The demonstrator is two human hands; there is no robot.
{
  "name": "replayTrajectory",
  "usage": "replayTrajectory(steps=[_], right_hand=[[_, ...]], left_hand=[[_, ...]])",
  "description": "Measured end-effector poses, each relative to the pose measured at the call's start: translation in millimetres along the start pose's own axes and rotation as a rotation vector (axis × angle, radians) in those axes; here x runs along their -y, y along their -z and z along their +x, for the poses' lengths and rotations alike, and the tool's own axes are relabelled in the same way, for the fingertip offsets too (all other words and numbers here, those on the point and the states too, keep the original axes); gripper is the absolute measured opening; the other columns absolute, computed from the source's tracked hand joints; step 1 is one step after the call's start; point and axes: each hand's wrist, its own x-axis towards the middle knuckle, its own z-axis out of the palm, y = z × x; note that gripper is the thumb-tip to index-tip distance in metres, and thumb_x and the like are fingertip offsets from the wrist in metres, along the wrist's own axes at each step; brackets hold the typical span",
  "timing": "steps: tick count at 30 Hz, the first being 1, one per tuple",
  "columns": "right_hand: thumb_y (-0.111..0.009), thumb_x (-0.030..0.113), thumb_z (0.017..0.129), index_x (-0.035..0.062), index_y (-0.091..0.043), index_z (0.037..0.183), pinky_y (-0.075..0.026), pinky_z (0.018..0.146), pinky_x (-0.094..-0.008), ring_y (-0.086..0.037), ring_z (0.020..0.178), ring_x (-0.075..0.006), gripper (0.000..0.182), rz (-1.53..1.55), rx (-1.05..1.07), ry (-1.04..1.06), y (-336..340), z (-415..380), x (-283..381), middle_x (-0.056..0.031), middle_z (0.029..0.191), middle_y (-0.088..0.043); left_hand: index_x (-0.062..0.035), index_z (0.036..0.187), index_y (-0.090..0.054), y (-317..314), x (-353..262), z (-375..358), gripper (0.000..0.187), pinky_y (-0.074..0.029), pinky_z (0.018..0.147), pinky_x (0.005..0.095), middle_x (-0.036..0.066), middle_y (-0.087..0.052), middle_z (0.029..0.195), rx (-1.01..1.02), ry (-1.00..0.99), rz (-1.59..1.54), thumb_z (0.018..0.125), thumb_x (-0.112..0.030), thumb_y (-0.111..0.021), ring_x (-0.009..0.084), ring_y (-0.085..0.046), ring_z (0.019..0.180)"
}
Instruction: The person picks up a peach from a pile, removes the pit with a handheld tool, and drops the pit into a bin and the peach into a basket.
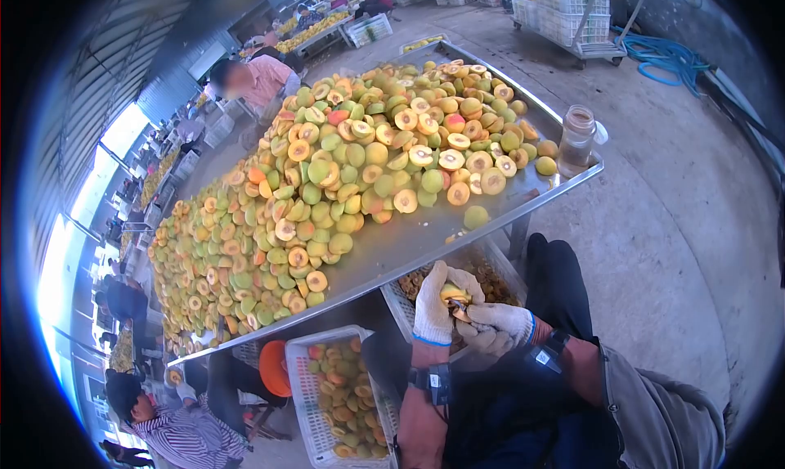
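Note:
My left hand (437, 307), in a white knitted glove with a blue cuff, is closed around a yellow peach piece (453, 291). My right hand (497, 325), gloved alike, meets it from the right with its fingers pinched together at the fruit. Something small and dark shows between the two hands, but I cannot make out its kind. Both hands are above a white crate (401, 307) of brownish scraps, just below the edge of a metal table (384, 252). On that table lies a large heap of halved peaches (327, 170), many with the pit still showing.
A clear jar (577, 138) stands at the table's right corner. Below the table is a white crate (298, 387) of peaches, beside an orange round object (275, 368). A striped-shirted co-worker (184, 428) sits at lower left, another person (262, 80) across the table. Stacked crates on a trolley (572, 11) stand behind.

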Motion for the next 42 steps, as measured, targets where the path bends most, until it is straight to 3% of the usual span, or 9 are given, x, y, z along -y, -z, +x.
replayTrajectory(steps=[3,5,9,13,20,22,27,31,42], right_hand=[[-0.052,0.045,0.11,0.0133,-0.055,0.09,-0.027,0.035,-0.0169,-0.035,0.041,0.0001,0.038,-0.022,-0.019,0.039,11.7,5.6,-6.9,0.0089,0.062,-0.042],[-0.051,0.047,0.11,0.0129,-0.055,0.091,-0.026,0.035,-0.017,-0.034,0.041,-0.0001,0.04,-0.018,-0.037,0.048,18.7,10.6,-9.9,0.0088,0.062,-0.042],[-0.049,0.052,0.11,0.011,-0.056,0.099,-0.03,0.037,-0.0189,-0.039,0.047,-0.0018,0.043,0.166,0.25,0.004,45.2,16.6,-13.0,0.007,0.066,-0.045],[-0.049,0.059,0.107,0.0119,-0.058,0.093,-0.029,0.037,-0.0217,-0.038,0.043,-0.0043,0.05,-0.328,-0.483,0.148,15.9,12.5,4.6,0.0065,0.062,-0.047],[-0.049,0.057,0.107,0.0119,-0.058,0.091,-0.034,0.042,-0.0254,-0.044,0.047,-0.0085,0.049,-0.21,-0.64,0.205,14.4,2.2,10.0,0.0026,0.065,-0.051],[-0.048,0.056,0.108,0.0133,-0.056,0.092,-0.035,0.04,-0.0256,-0.044,0.045,-0.0086,0.047,-0.224,-0.66,0.22,16.3,2.7,7.5,0.0029,0.065,-0.051],[-0.047,0.055,0.109,0.0129,-0.055,0.09,-0.036,0.042,-0.0265,-0.045,0.045,-0.0099,0.046,-0.265,-0.703,0.329,17.8,2.4,2.1,0.0008,0.067,-0.052],[-0.048,0.057,0.108,0.0146,-0.052,0.089,-0.038,0.04,-0.0284,-0.047,0.042,-0.0127,0.047,-0.186,-0.727,0.479,34.1,0.9,-2.1,0.0009,0.064,-0.052],[-0.048,0.05,0.109,0.0149,-0.052,0.092,-0.04,0.044,-0.0327,-0.045,0.046,-0.0156,0.039,0.128,-0.724,0.47,52.6,-12.8,6.0,-0.0013,0.066,-0.05]], left_hand=[[-0.0016,0.09,-0.064,6.2,-2.1,-0.1,0.053,-0.054,0.066,0.0391,0.015,-0.065,0.079,-0.122,0.164,-0.499,0.11,-0.047,-0.046,0.0299,-0.065,0.07],[-0.0034,0.096,-0.063,-4.3,-0.7,-4.7,0.045,-0.054,0.066,0.0379,0.014,-0.067,0.086,-0.386,-0.022,0.133,0.109,-0.045,-0.051,0.0278,-0.067,0.078],[-0.0006,0.103,-0.065,2.3,-1.4,-9.7,0.05,-0.057,0.067,0.037,0.015,-0.071,0.092,-0.594,-0.11,0.189,0.109,-0.048,-0.05,0.0273,-0.071,0.08],[-0.0001,0.109,-0.065,37.1,-30.8,-40.3,0.048,-0.054,0.057,0.0326,0.012,-0.069,0.093,-0.753,-0.421,0.239,0.108,-0.046,-0.053,0.024,-0.071,0.081],[0.0046,0.106,-0.071,106.8,-127.5,-140.5,0.042,-0.054,0.078,0.0389,0.014,-0.071,0.099,-1.382,-0.533,0.985,0.1,-0.035,-0.059,0.026,-0.07,0.095],[0.0057,0.118,-0.071,114.3,-137.4,-144.6,0.041,-0.054,0.089,0.0371,0.017,-0.074,0.107,-1.645,-0.559,1.78,0.101,-0.03,-0.061,0.0279,-0.07,0.1],[0.0042,0.123,-0.071,48.0,-98.4,-34.3,0.032,-0.051,0.105,0.0389,0.018,-0.073,0.122,-0.958,-0.532,1.412,0.095,-0.011,-0.071,0.0291,-0.069,0.114],[0.0009,0.121,-0.073,8.7,-38.2,84.6,0.04,-0.051,0.103,0.0406,0.022,-0.074,0.119,-0.454,-0.392,1.729,0.093,-0.028,-0.07,0.0331,-0.07,0.114],[-0.0064,0.098,-0.08,13.9,38.2,216.0,0.045,-0.058,0.089,0.0476,0.025,-0.074,0.101,-0.162,0.105,2.031,0.072,-0.043,-0.078,0.0383,-0.073,0.099]])
